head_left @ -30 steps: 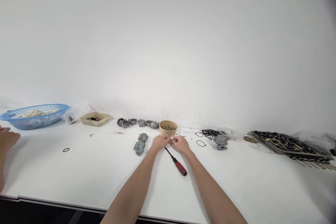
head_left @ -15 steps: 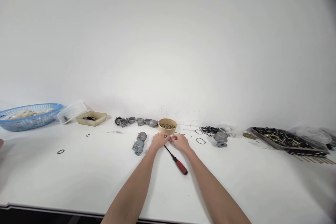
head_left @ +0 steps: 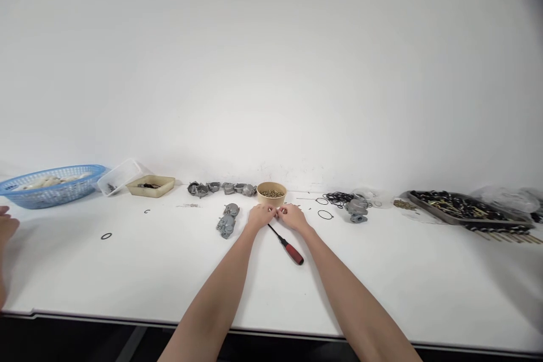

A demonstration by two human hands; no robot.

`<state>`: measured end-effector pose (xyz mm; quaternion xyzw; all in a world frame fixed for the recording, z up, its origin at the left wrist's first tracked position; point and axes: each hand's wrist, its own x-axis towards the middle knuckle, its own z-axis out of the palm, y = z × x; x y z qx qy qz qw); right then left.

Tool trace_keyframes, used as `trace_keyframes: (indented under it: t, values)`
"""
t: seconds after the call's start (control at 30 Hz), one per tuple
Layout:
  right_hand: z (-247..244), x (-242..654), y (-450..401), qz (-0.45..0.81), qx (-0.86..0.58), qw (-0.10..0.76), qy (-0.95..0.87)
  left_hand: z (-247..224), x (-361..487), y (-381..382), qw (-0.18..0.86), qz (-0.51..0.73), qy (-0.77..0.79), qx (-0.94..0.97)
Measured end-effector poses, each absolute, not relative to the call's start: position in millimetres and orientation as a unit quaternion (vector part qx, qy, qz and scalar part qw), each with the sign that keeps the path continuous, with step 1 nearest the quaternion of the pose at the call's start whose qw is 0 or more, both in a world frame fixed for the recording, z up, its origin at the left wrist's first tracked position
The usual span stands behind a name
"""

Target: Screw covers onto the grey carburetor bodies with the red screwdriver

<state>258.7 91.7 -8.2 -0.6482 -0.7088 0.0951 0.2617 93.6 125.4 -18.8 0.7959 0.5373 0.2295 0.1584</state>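
My left hand (head_left: 261, 216) and my right hand (head_left: 292, 217) meet fingertip to fingertip on the white table, just in front of a tan bowl (head_left: 271, 201) of small brass-coloured parts. Both are closed in a pinch; whatever lies between the fingers is too small to make out. A screwdriver with a red and black handle (head_left: 292, 253) lies below them, its shaft pointing up toward my left hand. Left of that hand sit two grey metal castings that look like carburetor bodies (head_left: 227, 225). Another grey casting (head_left: 357, 210) stands to the right of my right hand.
Several grey castings (head_left: 203, 189) line the wall. Leftward are a yellowish tray (head_left: 150, 188), a clear box (head_left: 121, 176), a blue basket (head_left: 55, 198) and another person's hand (head_left: 6, 226). Black rings (head_left: 337, 198) and a dark tray of brass-and-black parts (head_left: 449, 216) lie right.
The camera view has tilted slightly, so the table appears higher. My hands stay pinched together by the bowl. At the left edge, the other person's hand has come further into view.
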Motion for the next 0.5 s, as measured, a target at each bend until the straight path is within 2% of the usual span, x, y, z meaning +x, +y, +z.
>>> trace_keyframes:
  t: [0.13, 0.33, 0.5]
  values:
    - [-8.6, 258.0, 92.4, 0.091, -0.649, 0.271, -0.705, -17.3, 94.0, 124.5, 0.161, 0.236, 0.540, 0.792]
    - [-8.7, 256.0, 90.7, 0.095, -0.625, 0.335, -0.699, -16.7, 94.6, 124.5, 0.176, 0.249, 0.541, 0.784]
    - [-10.1, 256.0, 94.0, 0.131, -0.613, 0.332, -0.705, -14.3, 93.9, 122.1, 0.207, 0.289, 0.542, 0.761]
